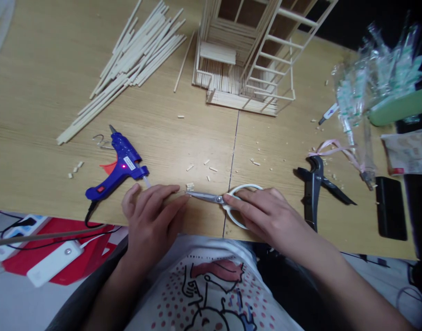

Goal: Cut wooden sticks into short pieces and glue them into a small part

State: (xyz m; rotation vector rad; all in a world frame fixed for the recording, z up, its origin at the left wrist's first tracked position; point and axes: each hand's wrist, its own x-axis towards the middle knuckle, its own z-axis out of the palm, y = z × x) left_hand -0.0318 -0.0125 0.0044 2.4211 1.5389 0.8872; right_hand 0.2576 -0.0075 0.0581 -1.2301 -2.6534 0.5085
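Note:
My right hand [266, 211] grips the white-handled scissors [205, 197], whose blades point left and look nearly closed. At the blade tips, my left hand [157, 207] has its thumb and fingers drawn together; what lies between them, perhaps a thin strand, is too small to make out. Just above the tips sits a small cluster of cut stick pieces [190, 186]. Several more short stick bits [213, 169] lie scattered a little farther up the table. A blue hot glue gun [126, 158] with a lit red light rests beyond my left hand.
A wooden stick model house [224, 99] with a ladder stands at the back. Long wooden sticks [128, 69] are piled at back left. To the right lie black-handled cutters [313, 193], a black phone-like slab [391, 207] and clear plastic packets [359, 87]. A power strip [54, 263] sits below the left edge.

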